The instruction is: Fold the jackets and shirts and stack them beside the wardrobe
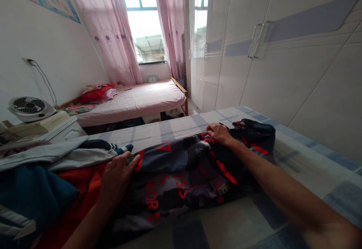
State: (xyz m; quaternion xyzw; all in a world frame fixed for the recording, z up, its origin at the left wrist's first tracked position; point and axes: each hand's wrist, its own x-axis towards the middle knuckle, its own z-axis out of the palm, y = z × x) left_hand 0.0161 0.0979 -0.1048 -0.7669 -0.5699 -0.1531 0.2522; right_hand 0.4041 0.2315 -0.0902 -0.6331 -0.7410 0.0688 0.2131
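Observation:
Across the checked bed lies a dark printed garment (175, 188) with red lettering, part of which reads "MORE"; whether it is a shirt or a jacket I cannot tell. My left hand (117, 175) is at the garment's left end, its fingers bent over the cloth edge. Farther right, my right hand (219, 133) grips the far edge with curled fingers. Past it, the right end of the garment is bunched up. Left of my left hand is a heap of clothes: a teal garment (34, 192), an orange-red one (82, 181) and a light grey one (76, 158).
The garment rests on a bed with a blue-and-white checked sheet (299, 166). White wardrobes (268, 75) run along the right. A second bed with a pink sheet (138, 98) stands below the window. A small fan (31, 106) sits on furniture at the left.

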